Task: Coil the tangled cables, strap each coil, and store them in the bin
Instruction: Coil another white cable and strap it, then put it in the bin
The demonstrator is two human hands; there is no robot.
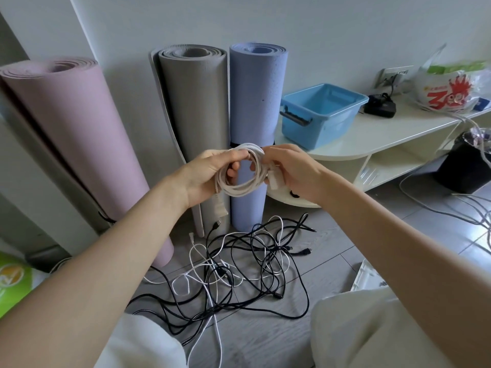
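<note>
A white cable wound into a coil (240, 185) hangs in the air at chest height. My left hand (210, 173) grips the coil's left side, fingers curled through the loop. My right hand (289, 171) pinches the coil's right side near its white plug end. Below them, on the grey floor, lies a tangle of black and white cables (239, 269). A light blue bin (321, 114) with a dark handle stands empty on the low white shelf unit (377, 134) to the right.
Three rolled mats lean on the wall: pink (79, 144), grey (196, 102), blue (256, 96). On the shelf sit a black charger (380, 104) and a plastic bag (451, 88). A black box (467, 166) with more wires stands on the floor at right. My knees are at the bottom.
</note>
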